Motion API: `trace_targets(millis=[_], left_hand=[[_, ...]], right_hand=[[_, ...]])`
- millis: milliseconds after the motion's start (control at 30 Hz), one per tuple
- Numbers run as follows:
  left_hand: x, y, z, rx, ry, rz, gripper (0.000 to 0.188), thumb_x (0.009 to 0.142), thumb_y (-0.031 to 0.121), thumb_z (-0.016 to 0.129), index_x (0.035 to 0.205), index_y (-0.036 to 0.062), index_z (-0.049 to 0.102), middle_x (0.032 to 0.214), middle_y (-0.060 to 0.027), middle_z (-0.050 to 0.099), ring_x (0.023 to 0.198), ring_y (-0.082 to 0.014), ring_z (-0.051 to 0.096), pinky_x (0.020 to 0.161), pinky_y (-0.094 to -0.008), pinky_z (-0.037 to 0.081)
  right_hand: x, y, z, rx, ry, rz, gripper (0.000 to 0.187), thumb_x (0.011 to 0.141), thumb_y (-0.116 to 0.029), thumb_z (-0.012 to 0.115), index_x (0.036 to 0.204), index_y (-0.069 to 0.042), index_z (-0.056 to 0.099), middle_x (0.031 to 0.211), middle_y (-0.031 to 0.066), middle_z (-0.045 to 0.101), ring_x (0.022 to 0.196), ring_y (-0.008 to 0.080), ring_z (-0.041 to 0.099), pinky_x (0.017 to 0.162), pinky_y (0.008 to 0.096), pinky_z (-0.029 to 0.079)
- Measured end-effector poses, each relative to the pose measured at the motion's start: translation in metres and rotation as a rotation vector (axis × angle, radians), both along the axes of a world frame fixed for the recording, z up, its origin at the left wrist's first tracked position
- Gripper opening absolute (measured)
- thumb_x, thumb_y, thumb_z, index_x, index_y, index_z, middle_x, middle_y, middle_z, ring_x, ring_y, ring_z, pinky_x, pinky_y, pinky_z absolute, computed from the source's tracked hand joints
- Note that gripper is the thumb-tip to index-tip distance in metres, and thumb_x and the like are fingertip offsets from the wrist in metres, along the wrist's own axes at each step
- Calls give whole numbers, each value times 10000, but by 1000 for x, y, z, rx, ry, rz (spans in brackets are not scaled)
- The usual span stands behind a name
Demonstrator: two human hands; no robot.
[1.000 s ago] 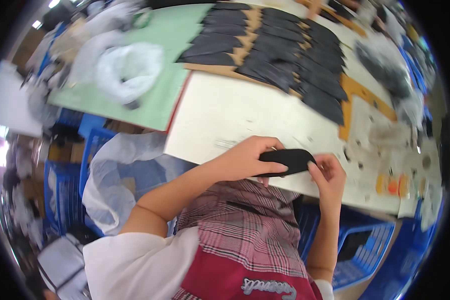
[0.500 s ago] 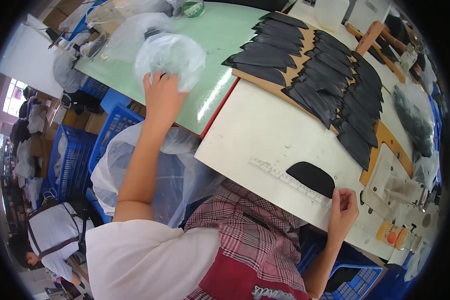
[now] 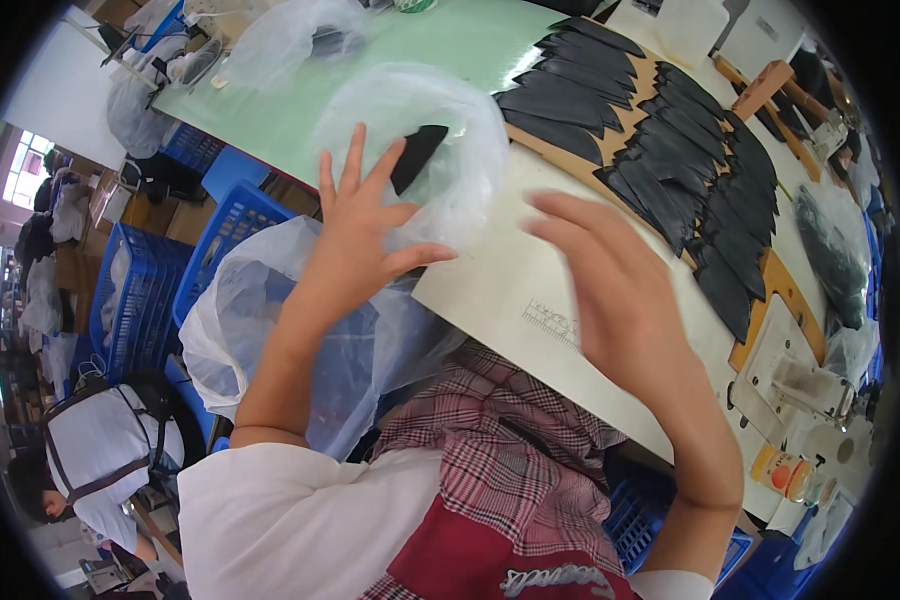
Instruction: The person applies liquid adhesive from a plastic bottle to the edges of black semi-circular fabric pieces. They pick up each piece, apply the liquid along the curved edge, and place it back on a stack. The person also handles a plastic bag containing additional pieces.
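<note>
A translucent plastic bag (image 3: 470,120) lies with its round mouth toward me, across the green mat and the edge of the white table. A flat black piece (image 3: 420,160) with a pointed end shows inside the rim of its mouth. My left hand (image 3: 365,225) is over the bag's near side, fingers spread and thumb stretched out to the right. To the right of the bag, above the white tabletop, my right hand (image 3: 615,280) is smeared by motion. Its fingers are stretched out, and nothing shows in them. Part of a printed ruler scale (image 3: 552,322) appears beside this hand.
Several rows of black leaf-shaped pieces (image 3: 660,140) overlap on a brown board (image 3: 530,140) at the far right. Nearer me on that side are a sewing machine (image 3: 795,380) and a jar (image 3: 778,472). A large clear bag (image 3: 260,300) and blue baskets (image 3: 135,300) stand at left.
My right hand has left the ruler and swung up and left. The black half-oval piece is gone from the ruler, and a black piece now shows in the bag, which has shifted right. My left hand has spread.
</note>
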State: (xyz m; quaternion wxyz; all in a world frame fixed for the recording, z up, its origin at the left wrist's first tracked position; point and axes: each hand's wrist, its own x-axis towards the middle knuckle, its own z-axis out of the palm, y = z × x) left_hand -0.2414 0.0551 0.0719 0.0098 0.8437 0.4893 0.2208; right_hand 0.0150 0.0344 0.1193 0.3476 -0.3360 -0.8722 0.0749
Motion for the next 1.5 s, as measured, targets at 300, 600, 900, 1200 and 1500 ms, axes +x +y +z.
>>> trace_targets(millis=[300, 600, 900, 1200, 1500], left_hand=[[-27, 1, -5, 54, -536, 72, 289, 834, 271, 652, 994, 30, 653, 1244, -126, 549, 1239, -296, 435, 1043, -421, 298], [-79, 79, -93, -66, -190, 249, 446, 903, 232, 529, 1263, -29, 487, 1302, -254, 457, 1211, -346, 428, 1002, -411, 341], [-156, 133, -183, 158, 66, -56, 557, 846, 252, 567, 1298, -48, 439, 1314, -259, 442, 1203, -384, 440, 1014, -456, 338], [-35, 105, -115, 87, -58, -207, 546, 841, 239, 585, 1286, -48, 450, 1260, -230, 495, 1137, -349, 505, 957, -439, 401], [101, 39, -55, -128, -115, -342, 506, 859, 232, 574, 1275, -35, 467, 1221, -202, 522, 1092, -317, 528, 916, -419, 428]], right_hand=[[-106, 107, -67, -124, -282, -107, 237, 814, -51, 547, 1044, -9, 582, 1017, 151, 604, 915, 321, 593, 764, 403, 492], [-119, 123, -85, -277, -133, -278, 384, 788, -334, 669, 955, 7, 617, 996, 222, 605, 858, 335, 628, 708, 438, 509], [-123, 148, -125, -277, 35, -274, 559, 492, -348, 861, 852, 38, 676, 938, 227, 646, 916, 359, 612, 835, 409, 487], [-94, 118, -104, -513, 131, -309, 499, 608, -175, 754, 989, 87, 566, 837, 218, 651, 802, 366, 655, 696, 428, 518], [-29, 44, -66, -483, 245, -290, 552, 657, -161, 718, 1068, 144, 511, 837, 236, 645, 788, 381, 652, 672, 428, 530]])
